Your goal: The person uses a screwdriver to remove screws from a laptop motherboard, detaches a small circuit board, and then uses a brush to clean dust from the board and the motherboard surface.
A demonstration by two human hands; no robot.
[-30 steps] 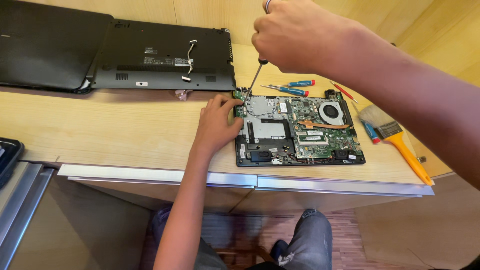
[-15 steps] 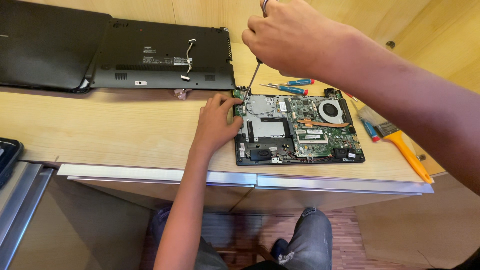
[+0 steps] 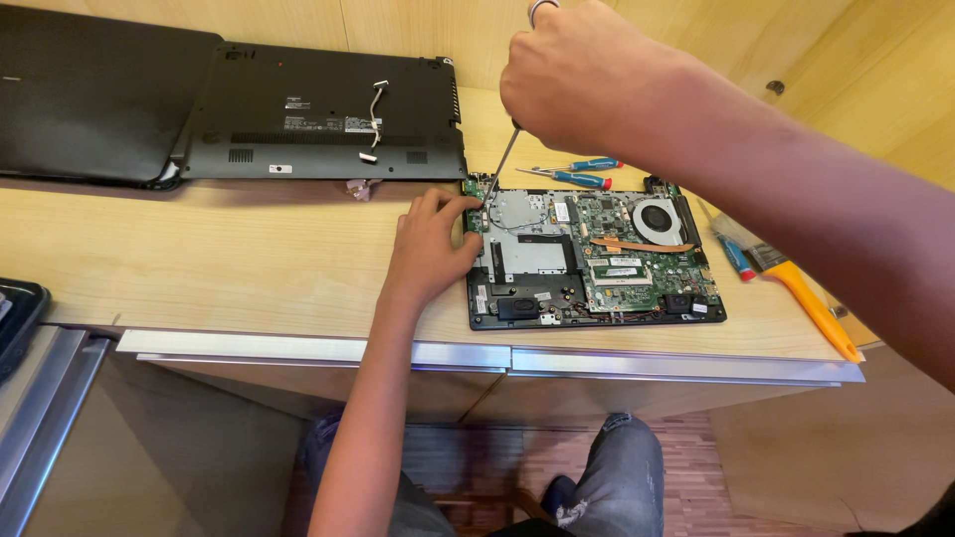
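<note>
An opened laptop base [image 3: 597, 261] lies on the wooden desk with its green circuit board, metal shield and round fan bare. My left hand [image 3: 430, 244] rests on the base's left edge and presses it down. My right hand [image 3: 587, 85] is raised above the board, closed on the handle of a screwdriver [image 3: 500, 164]. The thin shaft slants down, its tip at the board's top-left corner.
A black laptop lid and bottom cover [image 3: 199, 104] lie at the desk's far left. Two blue-handled screwdrivers [image 3: 577, 172] lie behind the board. A paintbrush with an orange handle [image 3: 801, 298] lies to the right. The desk's metal front edge [image 3: 477, 353] runs below; my knees show under it.
My right hand with the screwdriver has shifted slightly; the tip stays at the board's top-left corner. The left hand keeps its place on the base.
</note>
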